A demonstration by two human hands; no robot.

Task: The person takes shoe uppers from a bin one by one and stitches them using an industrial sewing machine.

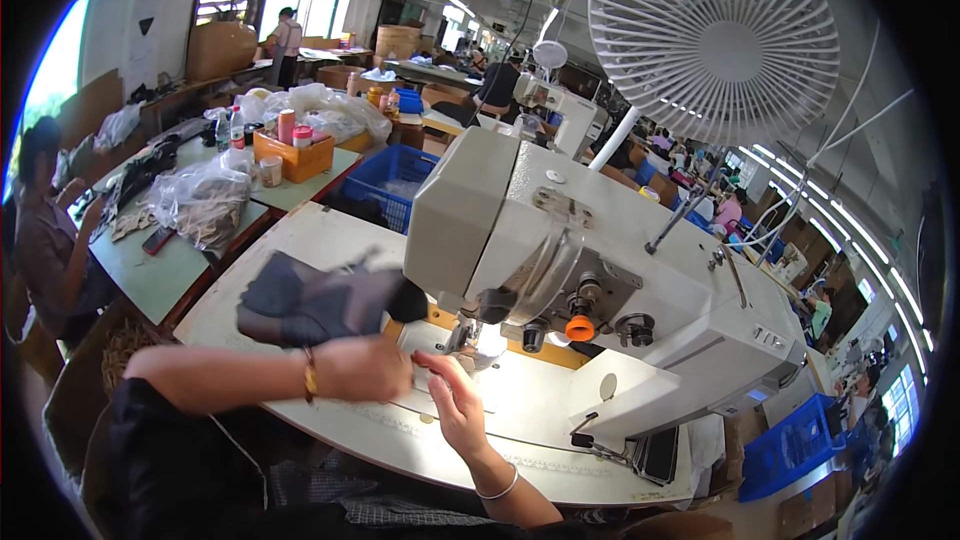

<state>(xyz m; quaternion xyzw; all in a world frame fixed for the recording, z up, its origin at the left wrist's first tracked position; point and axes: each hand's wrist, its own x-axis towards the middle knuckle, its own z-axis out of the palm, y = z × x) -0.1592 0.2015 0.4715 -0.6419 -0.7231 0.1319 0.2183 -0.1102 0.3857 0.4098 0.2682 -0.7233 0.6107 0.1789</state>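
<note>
My left hand [362, 370] is curled in over the front of the sewing machine bed, smeared by motion, and what its fingers hold is hidden. Just beyond it, dark fabric pieces [310, 298] form a partly blurred stack touching the machine head's left side. My right hand [458, 402] comes up from below with fingers stretched out, their tips close to my left hand. Nothing shows in its grasp. Both hands are in front of the lit needle area [465, 338] of the white sewing machine [530, 210].
A white fan [715, 45] rises above the machine. Blue crates [385, 180] stand behind the table and at right. On the green table [165, 275] at left are plastic bags and an orange box [300, 155] with bottles. A person [50, 230] sits at far left; others work farther back.
</note>
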